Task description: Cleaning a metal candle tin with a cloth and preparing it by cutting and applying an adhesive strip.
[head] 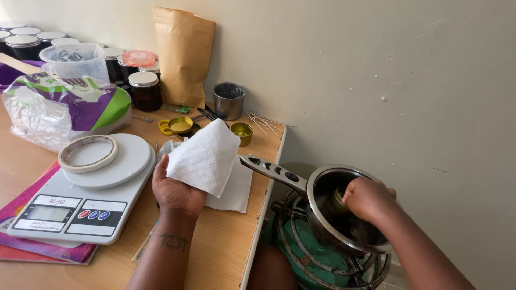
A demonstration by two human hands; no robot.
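A white paper towel is held up by the left hand, whose grip is closed on its lower edge above the wooden tabletop. A second white sheet is seen lying flat on the tabletop just beneath it. The right hand is lowered into one metal saucepan, and its grip is closed on a small round tin inside; most of that tin is hidden by the fingers. The saucepan is set on one green gas burner just beside the tabletop's right edge, with its perforated handle pointed toward the towel.

One white kitchen scale is placed left of the left hand, and one roll of tape is laid on its round platform. Two small gold tins are seen behind the towel: one to the left, one to the right. One metal cup and one brown paper bag are stood against the wall. Several dark lidded jars are ranged at the back left; their full number cannot be told. One clear plastic tub is rested above one plastic-wrapped pack. Pink booklets are lying under the scale.
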